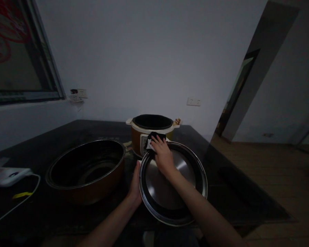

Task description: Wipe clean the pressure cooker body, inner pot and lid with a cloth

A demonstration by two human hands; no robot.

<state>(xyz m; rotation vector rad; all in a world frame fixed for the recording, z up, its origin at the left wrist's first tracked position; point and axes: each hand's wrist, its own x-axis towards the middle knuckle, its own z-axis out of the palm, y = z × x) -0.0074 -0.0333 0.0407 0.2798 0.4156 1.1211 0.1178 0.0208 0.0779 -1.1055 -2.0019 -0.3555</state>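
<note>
In the head view, a round metal pot lid (162, 188) is tilted up in front of me, its shiny inner side toward me. My left hand (135, 183) grips the lid's left rim, with part of the fingers hidden behind it. My right hand (163, 154) presses a black and white cloth (157, 135) against the upper left edge of the lid. Behind the lid stands an electric cooker (137, 140) with a dark open top and a pale rim. To the left, a wide brown pot (100, 189) with a dark inside rests on the counter.
The black counter (74, 132) runs back to a plain wall with a socket (194, 101). A white power strip (10, 176) with a cord lies at the left, near a yellow strip (22, 195). The counter's right edge drops to a wooden floor (273, 171).
</note>
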